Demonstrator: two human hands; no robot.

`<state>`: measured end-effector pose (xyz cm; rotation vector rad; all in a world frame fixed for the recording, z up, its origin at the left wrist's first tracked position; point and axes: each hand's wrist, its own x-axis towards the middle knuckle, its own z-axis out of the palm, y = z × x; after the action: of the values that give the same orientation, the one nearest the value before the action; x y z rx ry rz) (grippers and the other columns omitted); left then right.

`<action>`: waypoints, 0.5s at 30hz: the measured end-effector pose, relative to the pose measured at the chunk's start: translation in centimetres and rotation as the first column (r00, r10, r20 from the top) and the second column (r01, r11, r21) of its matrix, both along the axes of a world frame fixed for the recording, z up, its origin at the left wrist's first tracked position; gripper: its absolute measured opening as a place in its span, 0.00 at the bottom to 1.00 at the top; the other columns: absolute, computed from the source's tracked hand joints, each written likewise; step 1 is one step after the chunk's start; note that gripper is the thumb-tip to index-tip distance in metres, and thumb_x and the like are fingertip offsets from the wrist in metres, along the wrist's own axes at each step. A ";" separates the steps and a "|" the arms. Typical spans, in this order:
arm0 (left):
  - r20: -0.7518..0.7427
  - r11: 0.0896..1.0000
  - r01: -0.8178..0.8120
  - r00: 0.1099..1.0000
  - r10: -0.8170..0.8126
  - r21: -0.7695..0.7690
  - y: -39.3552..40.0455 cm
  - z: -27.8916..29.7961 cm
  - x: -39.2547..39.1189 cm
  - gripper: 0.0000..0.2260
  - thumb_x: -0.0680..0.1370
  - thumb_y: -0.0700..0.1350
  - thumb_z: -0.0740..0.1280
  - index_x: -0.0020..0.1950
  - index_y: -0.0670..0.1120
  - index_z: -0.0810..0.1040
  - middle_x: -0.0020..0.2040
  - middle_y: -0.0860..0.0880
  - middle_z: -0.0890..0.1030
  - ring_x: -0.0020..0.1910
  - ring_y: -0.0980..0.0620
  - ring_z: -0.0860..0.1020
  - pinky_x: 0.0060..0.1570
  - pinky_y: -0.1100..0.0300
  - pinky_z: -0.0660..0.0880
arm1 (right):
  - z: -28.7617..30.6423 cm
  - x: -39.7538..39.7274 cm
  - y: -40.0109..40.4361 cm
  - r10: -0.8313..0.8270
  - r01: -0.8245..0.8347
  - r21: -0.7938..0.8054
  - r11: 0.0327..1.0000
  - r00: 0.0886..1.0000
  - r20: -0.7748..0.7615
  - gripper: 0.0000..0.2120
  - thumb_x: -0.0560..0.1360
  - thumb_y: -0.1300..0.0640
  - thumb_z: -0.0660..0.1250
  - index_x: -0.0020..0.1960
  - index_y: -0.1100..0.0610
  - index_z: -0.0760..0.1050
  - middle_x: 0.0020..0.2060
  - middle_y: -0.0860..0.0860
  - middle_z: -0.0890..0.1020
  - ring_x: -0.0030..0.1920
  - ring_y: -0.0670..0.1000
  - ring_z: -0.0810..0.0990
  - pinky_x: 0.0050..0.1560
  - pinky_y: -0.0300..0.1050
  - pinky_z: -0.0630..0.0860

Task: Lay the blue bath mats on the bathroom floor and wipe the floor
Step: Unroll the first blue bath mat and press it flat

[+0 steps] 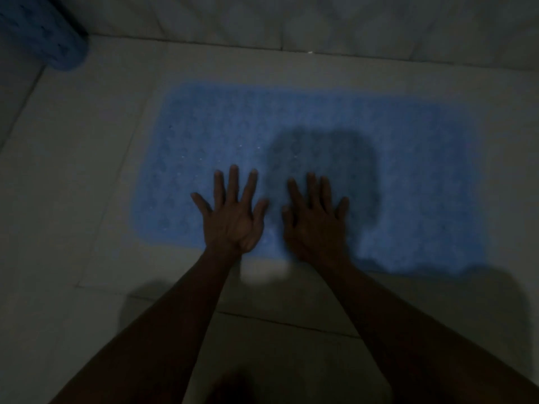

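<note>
A blue bath mat [306, 135] lies spread flat on the pale tiled floor [73, 176], its long sides running left to right, in the middle of the dim view. Its surface carries a repeating raised pattern, and a few small bright specks sit near its centre. No brand, label or writing can be read on it; the picture is dark and soft.

Both hands rest palm down on the near half of the mat, close to its near edge, fingers spread and holding nothing. The left hand [233, 217] lies left of centre with all 5 fingers splayed. The right hand [316, 220] lies just beside it, apart from it by a narrow strip of mat, and sits in a dark shadow that falls across the mat beyond it. Both bare forearms reach in from the near edge of the view.

At the far left corner a second blue mat [43, 33], rolled into a tube, stands well apart from the flat one, against the wall. A tiled wall [320, 21] runs along the far side, and dark grout lines cross the floor near the arms.
</note>
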<state>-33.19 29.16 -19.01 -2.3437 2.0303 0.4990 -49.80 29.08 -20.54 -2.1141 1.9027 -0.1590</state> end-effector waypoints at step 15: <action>0.065 0.957 0.284 0.958 -0.280 -0.057 -2.9 -1.1 -18.6 0.29 0.80 0.68 0.43 0.80 0.63 0.41 0.82 0.50 0.41 0.79 0.42 0.36 0.67 0.24 0.40 | 0.2 -18.3 -0.2 -0.338 0.344 0.065 0.937 0.937 -0.089 0.32 0.80 0.33 0.44 0.80 0.40 0.39 0.80 0.48 0.40 0.79 0.56 0.35 0.73 0.72 0.39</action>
<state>-51.77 26.31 -20.11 -2.0209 2.3345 0.3566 -68.09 28.86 -20.31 -1.7464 2.2701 -0.0727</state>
